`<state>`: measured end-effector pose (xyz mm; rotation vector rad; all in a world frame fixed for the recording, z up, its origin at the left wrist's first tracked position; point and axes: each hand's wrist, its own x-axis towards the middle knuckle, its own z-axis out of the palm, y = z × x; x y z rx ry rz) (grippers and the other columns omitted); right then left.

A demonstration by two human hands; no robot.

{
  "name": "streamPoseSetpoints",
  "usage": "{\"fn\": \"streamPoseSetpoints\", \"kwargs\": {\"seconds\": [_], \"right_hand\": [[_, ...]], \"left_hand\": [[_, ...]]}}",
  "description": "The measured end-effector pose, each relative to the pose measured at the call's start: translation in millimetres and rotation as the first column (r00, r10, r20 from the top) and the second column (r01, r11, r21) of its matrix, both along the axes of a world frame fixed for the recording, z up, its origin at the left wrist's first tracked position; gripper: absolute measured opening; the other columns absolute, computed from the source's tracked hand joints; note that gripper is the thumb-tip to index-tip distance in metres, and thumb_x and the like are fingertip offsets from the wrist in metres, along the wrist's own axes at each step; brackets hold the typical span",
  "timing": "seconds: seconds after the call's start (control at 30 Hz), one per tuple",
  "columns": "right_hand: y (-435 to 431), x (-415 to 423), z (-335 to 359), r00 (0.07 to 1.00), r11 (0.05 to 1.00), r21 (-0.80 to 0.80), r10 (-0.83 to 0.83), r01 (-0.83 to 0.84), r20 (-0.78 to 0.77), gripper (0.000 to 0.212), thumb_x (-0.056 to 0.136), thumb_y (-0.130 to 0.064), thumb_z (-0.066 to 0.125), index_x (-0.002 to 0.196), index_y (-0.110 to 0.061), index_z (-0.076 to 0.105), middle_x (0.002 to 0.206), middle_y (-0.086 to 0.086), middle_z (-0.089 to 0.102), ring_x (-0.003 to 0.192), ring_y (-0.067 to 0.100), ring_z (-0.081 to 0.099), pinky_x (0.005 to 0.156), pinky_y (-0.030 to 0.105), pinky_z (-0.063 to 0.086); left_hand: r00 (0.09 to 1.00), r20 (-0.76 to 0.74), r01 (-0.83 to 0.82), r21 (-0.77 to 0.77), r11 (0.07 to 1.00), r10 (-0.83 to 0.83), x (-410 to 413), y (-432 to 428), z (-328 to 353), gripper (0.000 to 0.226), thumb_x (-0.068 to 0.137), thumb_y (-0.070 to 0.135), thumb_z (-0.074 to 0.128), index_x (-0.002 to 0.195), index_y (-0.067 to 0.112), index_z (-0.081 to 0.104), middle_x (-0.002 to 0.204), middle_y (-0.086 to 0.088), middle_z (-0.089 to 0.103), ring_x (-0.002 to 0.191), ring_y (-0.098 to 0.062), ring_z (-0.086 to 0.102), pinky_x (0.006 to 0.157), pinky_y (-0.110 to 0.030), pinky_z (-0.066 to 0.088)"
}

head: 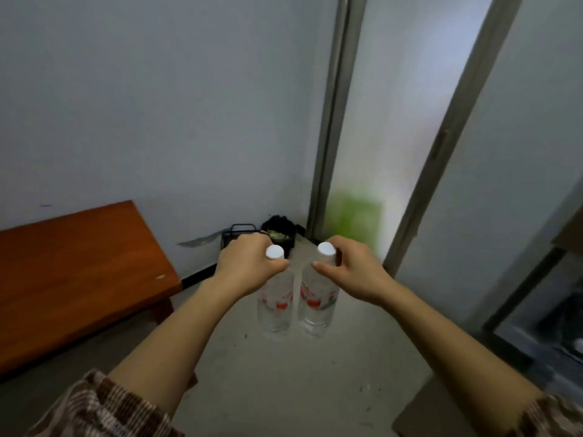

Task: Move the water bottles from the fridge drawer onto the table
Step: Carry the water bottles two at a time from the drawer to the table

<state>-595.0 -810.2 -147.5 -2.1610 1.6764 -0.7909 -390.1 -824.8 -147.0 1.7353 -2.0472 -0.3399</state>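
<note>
Two clear water bottles with white caps and red-and-white labels hang side by side in front of me, above the grey floor. My left hand [247, 263] grips the neck of the left bottle [275, 305] just under its cap. My right hand [350, 268] grips the neck of the right bottle [317, 302] the same way. The brown wooden table [75, 266] stands low at the left, apart from both bottles. The fridge drawer is not clearly in view.
A black wire basket [235, 236] and a dark bag [280, 231] sit in the corner beyond the bottles. A grey door frame [328, 121] rises behind them. A dark opening [542, 316] lies at the right edge, and cardboard [441, 411] lies on the floor.
</note>
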Motion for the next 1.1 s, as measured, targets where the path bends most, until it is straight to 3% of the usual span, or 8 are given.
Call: {"fn": "streamPoseSetpoints", "kwargs": {"seconds": [0.17,0.3,0.43,0.6,0.9,1.1], "right_hand": [[-55.2,113.4,-10.3,0.975,0.976,0.024,0.218,-0.218,-0.034,0.023,0.085,-0.037,0.066,0.089,-0.017,0.057,0.081,-0.003,0.057,0.074,0.016,0.054,0.066,0.038,0.047],[-105.6,206.9,-17.6,0.926,0.930,0.049,0.367,-0.364,-0.085,0.027,0.085,-0.040,0.065,0.086,-0.015,0.055,0.080,0.000,0.056,0.071,0.017,0.053,0.063,0.038,0.046],[-162.2,302.2,-20.4,0.860,0.868,0.085,0.496,-0.489,-0.117,0.019,0.083,-0.038,0.065,0.080,-0.025,0.050,0.075,-0.009,0.054,0.066,0.007,0.052,0.059,0.032,0.046],[-224.3,411.2,-18.9,0.763,0.775,0.125,0.632,-0.620,-0.135,0.023,0.085,-0.036,0.064,0.092,-0.017,0.054,0.084,0.000,0.058,0.073,0.018,0.057,0.064,0.039,0.049],[-314.9,587.5,-20.6,0.690,0.730,0.094,0.674,-0.677,-0.263,0.030,0.089,-0.037,0.063,0.109,-0.018,0.050,0.106,0.001,0.053,0.091,0.020,0.053,0.075,0.031,0.043],[-360.0,694.1,-31.0,0.665,0.723,0.152,0.683,-0.674,-0.302,0.039,0.090,-0.033,0.063,0.123,-0.018,0.049,0.121,0.004,0.054,0.103,0.025,0.057,0.086,0.038,0.050]], "left_hand": [[0.974,0.030,-0.227,0.033,0.973,0.226,111.4,-13.6,-12.4,0.029,0.077,0.046,0.067,0.076,0.018,0.065,0.076,-0.002,0.065,0.072,-0.021,0.060,0.051,-0.027,0.034],[0.916,0.050,-0.400,0.039,0.916,0.398,198.3,-39.5,-20.6,0.033,0.076,0.050,0.069,0.074,0.018,0.066,0.074,0.000,0.065,0.071,-0.021,0.062,0.055,-0.028,0.043],[0.843,0.055,-0.538,0.074,0.840,0.536,282.5,-74.7,-26.4,0.036,0.076,0.054,0.072,0.074,0.019,0.063,0.070,0.001,0.064,0.066,-0.016,0.063,0.058,-0.030,0.053],[0.756,0.038,-0.653,0.119,0.748,0.653,387.5,-115.6,-24.0,0.037,0.073,0.054,0.074,0.075,0.018,0.065,0.073,0.000,0.067,0.070,-0.019,0.065,0.063,-0.033,0.058],[0.536,-0.199,-0.800,0.192,0.569,0.820,546.4,-186.9,-19.4,0.038,0.068,0.049,0.079,0.071,0.012,0.070,0.064,-0.007,0.071,0.065,-0.023,0.071,0.068,-0.039,0.060],[0.541,-0.273,-0.776,0.204,0.597,0.795,647.6,-236.5,-30.5,0.036,0.067,0.042,0.079,0.078,0.013,0.062,0.064,-0.008,0.071,0.064,-0.023,0.071,0.067,-0.039,0.061]]}}
